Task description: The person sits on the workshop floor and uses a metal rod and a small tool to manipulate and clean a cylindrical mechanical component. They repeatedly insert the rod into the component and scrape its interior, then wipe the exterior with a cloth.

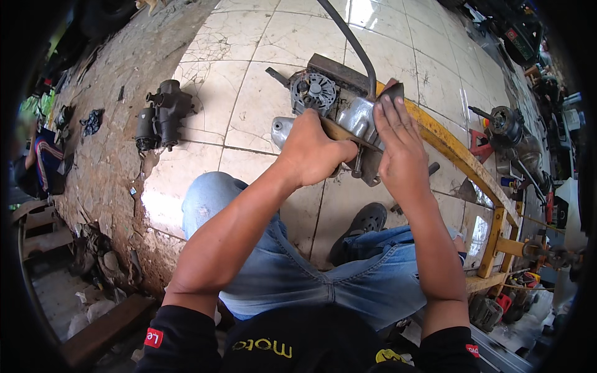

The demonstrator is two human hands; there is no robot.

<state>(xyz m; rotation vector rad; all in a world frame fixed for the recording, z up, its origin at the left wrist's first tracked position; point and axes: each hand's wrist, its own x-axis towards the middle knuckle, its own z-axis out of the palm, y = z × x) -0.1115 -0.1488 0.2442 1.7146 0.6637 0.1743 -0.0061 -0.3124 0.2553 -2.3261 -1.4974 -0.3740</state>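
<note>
Over the floor tiles, the left hand clasps a silvery metal housing while the right hand, straight-fingered, pinch unclear, lays a sandpaper-like sheet against it, seemingly for rubbing, which next needs steady bracing

Cracked, glossy cream square floor tiles beyond the left hand, with white light reflections; rough, littered grey-brown ground well to its left

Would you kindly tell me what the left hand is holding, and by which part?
The left hand grips the silvery metal housing by the left end of its flat flange.
</note>
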